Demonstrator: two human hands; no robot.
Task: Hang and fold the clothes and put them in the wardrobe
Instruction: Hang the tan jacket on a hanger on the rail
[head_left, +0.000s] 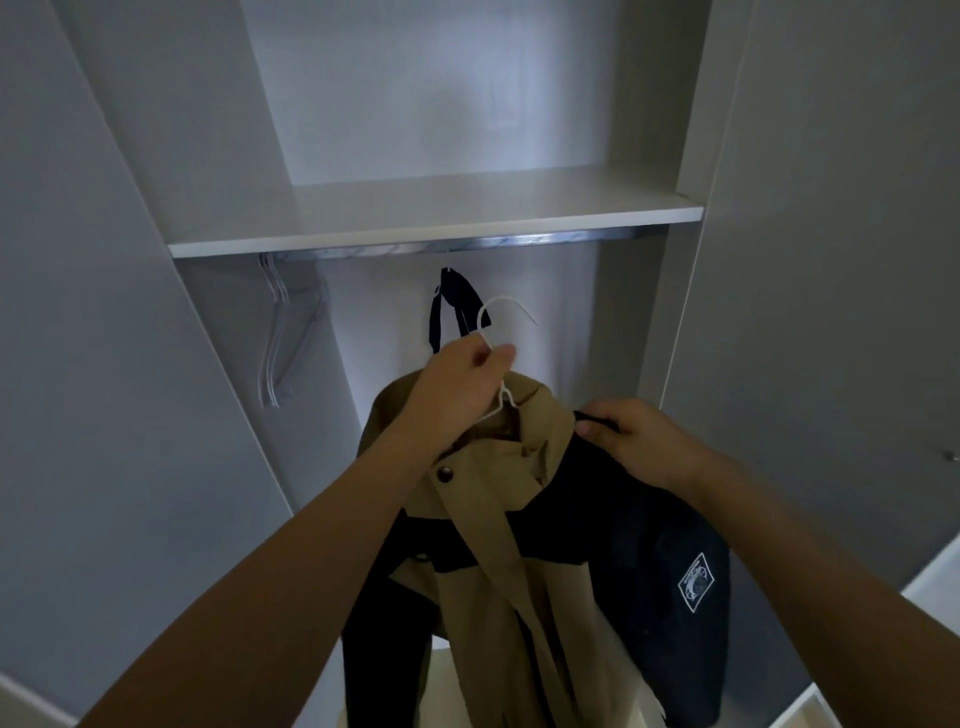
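Note:
A tan and black jacket hangs on a white hanger in front of the open wardrobe. My left hand grips the hanger's neck just below the hook. My right hand pinches the jacket's black right shoulder. The hook is below the metal rail and not touching it. A dark garment hangs from the rail right behind the hook.
Several bare white hangers hang at the rail's left end. A white shelf sits just above the rail. Wardrobe doors stand open on both sides.

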